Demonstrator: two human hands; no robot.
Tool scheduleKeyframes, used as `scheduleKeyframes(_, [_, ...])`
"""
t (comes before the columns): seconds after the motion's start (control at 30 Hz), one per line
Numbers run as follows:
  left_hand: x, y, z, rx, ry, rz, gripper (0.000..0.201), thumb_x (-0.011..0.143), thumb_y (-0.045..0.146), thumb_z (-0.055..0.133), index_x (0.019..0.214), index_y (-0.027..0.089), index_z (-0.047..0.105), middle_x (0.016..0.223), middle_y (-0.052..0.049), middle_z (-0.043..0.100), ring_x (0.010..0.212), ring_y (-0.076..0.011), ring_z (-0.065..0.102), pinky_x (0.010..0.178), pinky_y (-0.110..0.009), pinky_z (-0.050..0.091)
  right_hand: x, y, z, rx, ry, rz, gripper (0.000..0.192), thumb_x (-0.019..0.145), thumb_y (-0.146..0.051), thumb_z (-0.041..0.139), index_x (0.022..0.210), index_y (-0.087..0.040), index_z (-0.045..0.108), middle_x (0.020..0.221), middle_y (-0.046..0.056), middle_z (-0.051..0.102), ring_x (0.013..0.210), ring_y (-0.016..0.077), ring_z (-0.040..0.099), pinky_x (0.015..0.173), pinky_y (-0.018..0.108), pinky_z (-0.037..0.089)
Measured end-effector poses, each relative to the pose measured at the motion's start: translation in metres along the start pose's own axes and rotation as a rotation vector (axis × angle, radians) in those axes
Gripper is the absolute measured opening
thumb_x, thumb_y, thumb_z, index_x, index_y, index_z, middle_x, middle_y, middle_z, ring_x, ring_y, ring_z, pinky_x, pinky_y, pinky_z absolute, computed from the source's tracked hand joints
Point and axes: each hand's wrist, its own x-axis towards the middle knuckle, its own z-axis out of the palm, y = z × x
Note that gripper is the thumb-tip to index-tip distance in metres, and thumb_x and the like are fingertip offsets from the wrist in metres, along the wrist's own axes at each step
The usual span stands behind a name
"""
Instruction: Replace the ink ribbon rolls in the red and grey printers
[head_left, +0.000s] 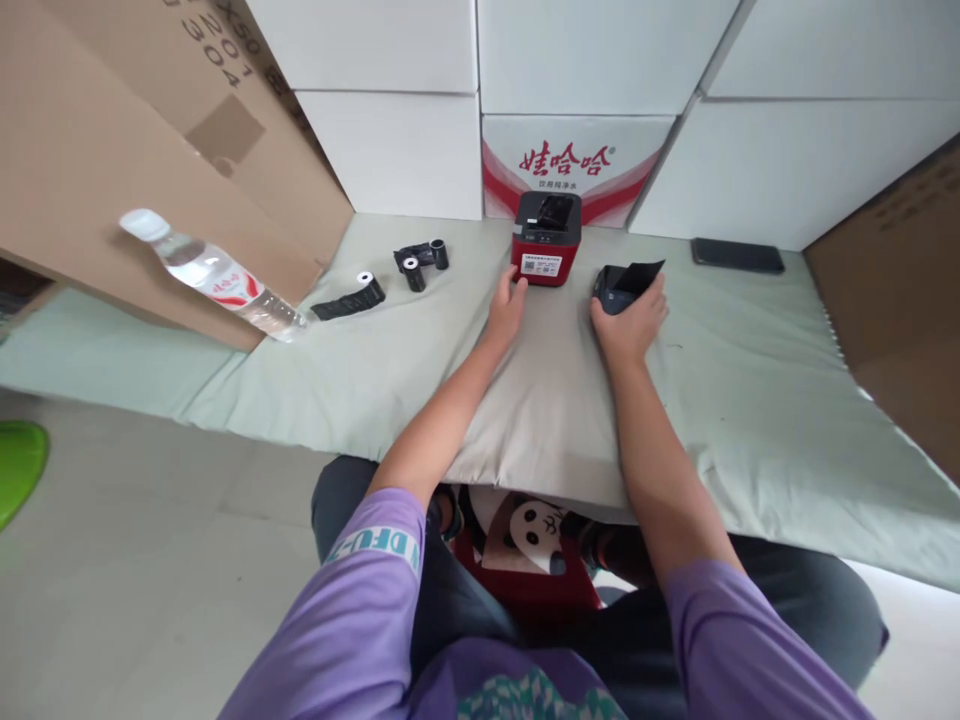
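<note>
A small red box-shaped device with a black top (547,240), which looks like a label or receipt printer, stands upright on the cloth-covered surface. White labels are stuck on its front. My left hand (507,308) lies at its lower left corner, fingers stretched out and thumb apart; the fingertips seem to touch its side. My right hand (631,325) is closed around a smaller dark device (616,290), resting on the cloth to the right of the red one. A black flap or strip sticks up from this device; which of the two I cannot tell.
Several black rolls (413,272) with white cores lie to the left, one partly unrolled (352,300). A water bottle (217,280) leans against a cardboard box (172,150). White cartons (577,165) line the back, and a phone-like black slab (738,255) lies at right.
</note>
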Motion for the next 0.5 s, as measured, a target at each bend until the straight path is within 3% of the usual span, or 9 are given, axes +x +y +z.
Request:
scheduleKeyframes(0.17, [0.002, -0.009, 0.000, -0.014, 0.035, 0.068, 0.039, 0.102, 0.024, 0.054, 0.140, 0.017, 0.058, 0.153, -0.015, 0.064, 0.149, -0.0227, 0.057, 0.126, -0.037, 0.045, -0.006, -0.001, 0.007, 0.069, 0.019, -0.086, 0.112, 0.067, -0.039, 0.074, 0.162, -0.012, 0.024, 0.148, 0.025, 0.054, 0.140, 0.0428, 0.050, 0.122, 0.066, 0.038])
scheduleKeyframes(0.33, [0.001, -0.003, -0.004, 0.118, 0.016, 0.141, 0.045, 0.094, 0.018, 0.058, 0.139, 0.022, 0.059, 0.166, -0.013, 0.049, 0.158, -0.0225, 0.044, 0.125, -0.037, 0.043, -0.040, -0.025, 0.015, 0.148, -0.048, -0.199, 0.112, 0.064, -0.040, 0.077, 0.161, -0.011, 0.027, 0.146, 0.026, 0.054, 0.138, 0.0437, 0.050, 0.122, 0.066, 0.038])
scheduleKeyframes(0.4, [0.000, 0.000, -0.005, 0.179, 0.024, 0.155, 0.031, 0.093, 0.016, 0.057, 0.122, 0.023, 0.065, 0.156, -0.013, 0.057, 0.149, -0.0225, 0.051, 0.119, -0.036, 0.047, -0.054, -0.035, 0.020, 0.175, -0.079, -0.252, 0.110, 0.065, -0.041, 0.076, 0.160, -0.011, 0.028, 0.146, 0.028, 0.054, 0.138, 0.0448, 0.050, 0.123, 0.069, 0.036])
scheduleKeyframes(0.5, [-0.002, 0.003, -0.005, 0.179, 0.048, 0.103, 0.014, 0.095, 0.015, 0.054, 0.100, 0.023, 0.065, 0.123, -0.010, 0.072, 0.120, -0.0212, 0.066, 0.108, -0.034, 0.053, -0.064, -0.043, 0.024, 0.184, -0.108, -0.286, 0.107, 0.067, -0.042, 0.076, 0.159, -0.012, 0.030, 0.147, 0.029, 0.053, 0.140, 0.0458, 0.048, 0.123, 0.072, 0.035])
